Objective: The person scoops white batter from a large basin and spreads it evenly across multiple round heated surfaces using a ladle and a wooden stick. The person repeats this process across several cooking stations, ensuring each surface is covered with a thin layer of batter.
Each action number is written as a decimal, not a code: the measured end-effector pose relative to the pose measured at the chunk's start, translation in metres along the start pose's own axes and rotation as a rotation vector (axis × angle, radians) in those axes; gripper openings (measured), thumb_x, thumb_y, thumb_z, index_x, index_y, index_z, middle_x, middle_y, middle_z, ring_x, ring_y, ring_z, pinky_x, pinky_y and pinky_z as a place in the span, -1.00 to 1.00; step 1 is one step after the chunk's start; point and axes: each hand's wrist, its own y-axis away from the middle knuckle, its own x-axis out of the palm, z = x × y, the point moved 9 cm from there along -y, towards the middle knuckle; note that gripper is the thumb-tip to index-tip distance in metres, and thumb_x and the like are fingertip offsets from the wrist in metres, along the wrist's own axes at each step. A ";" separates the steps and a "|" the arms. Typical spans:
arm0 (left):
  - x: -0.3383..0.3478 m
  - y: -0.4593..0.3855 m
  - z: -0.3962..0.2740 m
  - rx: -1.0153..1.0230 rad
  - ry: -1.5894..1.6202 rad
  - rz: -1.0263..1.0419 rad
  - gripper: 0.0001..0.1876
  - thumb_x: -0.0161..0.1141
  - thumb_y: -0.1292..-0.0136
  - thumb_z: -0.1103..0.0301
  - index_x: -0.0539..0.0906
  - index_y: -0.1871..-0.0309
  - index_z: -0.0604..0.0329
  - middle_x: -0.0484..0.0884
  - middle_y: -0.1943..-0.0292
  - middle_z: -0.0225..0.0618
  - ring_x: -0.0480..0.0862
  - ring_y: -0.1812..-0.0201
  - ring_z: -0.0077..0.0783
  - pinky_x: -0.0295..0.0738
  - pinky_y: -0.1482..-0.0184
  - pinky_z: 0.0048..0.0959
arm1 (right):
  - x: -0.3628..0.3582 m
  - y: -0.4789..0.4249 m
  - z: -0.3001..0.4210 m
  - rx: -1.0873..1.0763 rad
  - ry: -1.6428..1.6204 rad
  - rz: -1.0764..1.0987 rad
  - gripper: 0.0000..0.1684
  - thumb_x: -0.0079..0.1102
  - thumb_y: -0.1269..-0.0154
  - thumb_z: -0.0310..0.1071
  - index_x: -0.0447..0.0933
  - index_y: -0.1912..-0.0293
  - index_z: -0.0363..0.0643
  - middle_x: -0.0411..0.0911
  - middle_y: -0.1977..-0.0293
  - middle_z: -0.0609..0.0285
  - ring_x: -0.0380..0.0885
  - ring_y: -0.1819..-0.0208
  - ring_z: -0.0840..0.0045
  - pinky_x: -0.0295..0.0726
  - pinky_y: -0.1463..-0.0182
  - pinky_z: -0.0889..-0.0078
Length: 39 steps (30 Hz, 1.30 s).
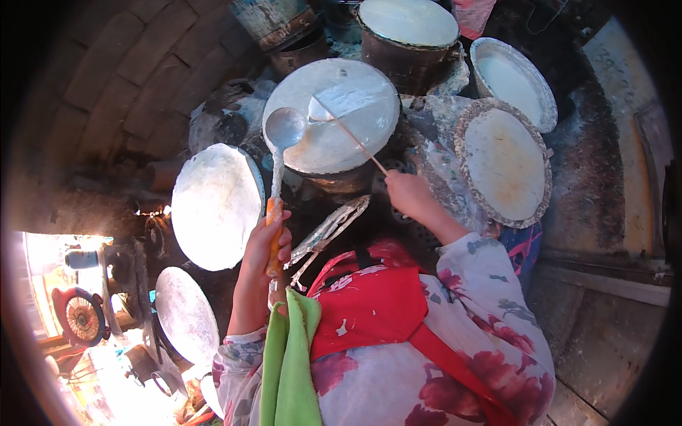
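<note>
My left hand (266,242) grips the orange handle of a metal ladle (285,128), its round bowl over the left part of a round pale cooking surface (319,152). My right hand (407,194) holds a thin stick (357,139) that slants up and left across that surface. Near the stick's tip lies a smooth white patch (346,100), thickest at its left end; I cannot tell whether the tip touches it. The round surface sits on top of a dark pot (341,181). Whether the ladle bowl touches the surface is unclear.
White discs, one bright (218,213) and one greyer (186,314), stand at left. Behind is another round-topped pot (410,24). At right are a basin of whitish liquid (511,80) and a crusted round lid (506,160). A green cloth (290,362) hangs before me.
</note>
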 end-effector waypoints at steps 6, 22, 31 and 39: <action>0.002 -0.009 -0.014 0.030 -0.209 -0.120 -0.66 0.01 -0.35 0.13 0.36 -0.02 0.16 0.28 0.63 -0.48 0.26 0.74 -0.62 0.16 0.70 -0.59 | -0.004 -0.019 -0.016 -0.024 0.057 -0.063 -0.80 -0.08 -0.25 -0.28 0.44 0.33 -0.18 0.58 0.51 -0.03 0.60 0.43 0.11 0.54 0.33 0.04; -0.021 -0.040 -0.026 0.098 -0.470 -0.194 -0.69 0.05 -0.32 0.16 0.35 0.03 0.14 0.36 0.61 -0.43 0.34 0.76 -0.57 0.21 0.74 -0.59 | 0.004 0.014 -0.012 0.036 0.049 -0.047 -0.78 -0.11 -0.28 -0.29 0.41 0.32 -0.25 0.55 0.57 -0.05 0.58 0.47 0.08 0.51 0.40 0.00; -0.012 -0.031 -0.019 0.044 -0.376 -0.168 -0.66 0.07 -0.31 0.14 0.34 0.00 0.14 0.36 0.59 -0.42 0.34 0.75 -0.57 0.21 0.74 -0.58 | 0.054 0.047 0.076 -0.115 -0.268 -0.100 -0.82 -0.09 -0.23 -0.33 0.40 0.38 -0.25 0.53 0.61 -0.01 0.58 0.47 0.11 0.54 0.38 0.04; -0.008 -0.029 -0.019 -0.020 -0.105 -0.148 -0.77 0.08 -0.31 0.20 0.30 0.16 0.04 0.34 0.59 -0.44 0.33 0.71 -0.58 0.22 0.69 -0.53 | 0.040 0.019 0.033 0.124 -0.256 -0.115 -0.78 -0.11 -0.26 -0.29 0.40 0.37 -0.24 0.54 0.57 -0.07 0.58 0.42 0.04 0.53 0.34 -0.01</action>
